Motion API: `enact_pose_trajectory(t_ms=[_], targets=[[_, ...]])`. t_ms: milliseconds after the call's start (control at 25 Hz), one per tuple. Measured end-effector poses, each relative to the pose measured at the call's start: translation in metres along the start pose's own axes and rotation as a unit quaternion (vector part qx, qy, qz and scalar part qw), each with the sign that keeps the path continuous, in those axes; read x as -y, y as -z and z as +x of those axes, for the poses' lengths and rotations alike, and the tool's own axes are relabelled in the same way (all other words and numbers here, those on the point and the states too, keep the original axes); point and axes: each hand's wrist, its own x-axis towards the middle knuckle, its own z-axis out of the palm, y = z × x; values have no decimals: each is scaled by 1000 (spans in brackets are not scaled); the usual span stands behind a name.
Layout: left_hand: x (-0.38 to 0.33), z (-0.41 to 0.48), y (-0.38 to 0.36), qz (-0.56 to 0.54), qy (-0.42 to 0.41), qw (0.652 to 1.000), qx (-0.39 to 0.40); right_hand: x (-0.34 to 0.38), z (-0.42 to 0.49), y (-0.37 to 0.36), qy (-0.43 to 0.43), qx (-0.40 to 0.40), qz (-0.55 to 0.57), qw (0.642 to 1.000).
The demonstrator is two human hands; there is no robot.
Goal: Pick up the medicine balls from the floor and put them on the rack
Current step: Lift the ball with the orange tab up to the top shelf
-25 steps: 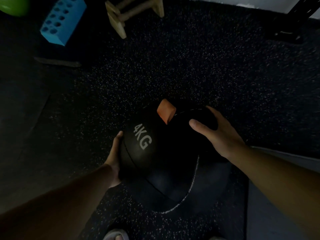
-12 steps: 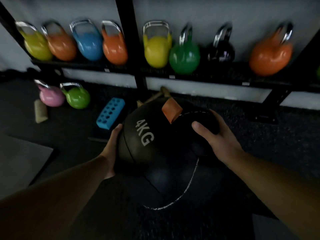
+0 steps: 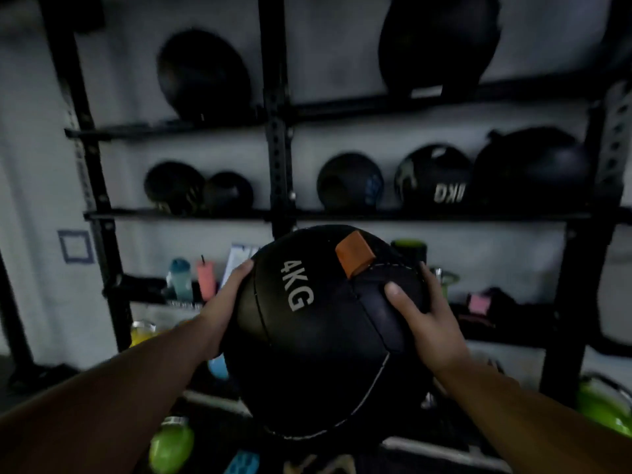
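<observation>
I hold a black medicine ball (image 3: 318, 336) marked "4KG", with an orange patch on top, at chest height in front of the black rack (image 3: 278, 159). My left hand (image 3: 222, 309) presses its left side and my right hand (image 3: 427, 323) grips its right side. The rack's middle shelf (image 3: 342, 215) carries several black medicine balls, such as the one marked "KG" (image 3: 432, 176). Two large black balls sit on the upper shelf, one at the left (image 3: 203, 75) and one at the right (image 3: 437, 42).
A lower shelf behind the ball holds bottles (image 3: 179, 278), a pink item (image 3: 478, 302) and dark gear. Green kettlebells sit low at the left (image 3: 171, 444) and at the right edge (image 3: 602, 401). A black upright (image 3: 567, 302) stands at the right. A white wall is behind.
The ball has been lifted from near the floor to chest height. My view has swung up from the floor and kettlebell shelf to the medicine-ball shelves. Both hands keep their hold.
</observation>
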Motion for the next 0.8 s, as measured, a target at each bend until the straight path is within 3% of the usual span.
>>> enact_pose_trajectory(t_ms=[200, 360, 560, 800], targets=[[-211, -58, -18, -10, -149, 986, 68, 213, 49, 2, 151, -34, 14, 988], [-313, -102, -24, -27, -230, 968, 102, 329, 61, 8, 216, -42, -2, 975], [-368, -103, -40, -7, -265, 955, 136, 380, 83, 12, 250, -91, 2, 964], [-393, -35, -84, -8, -297, 947, 126, 365, 163, 11, 258, -82, 19, 962]])
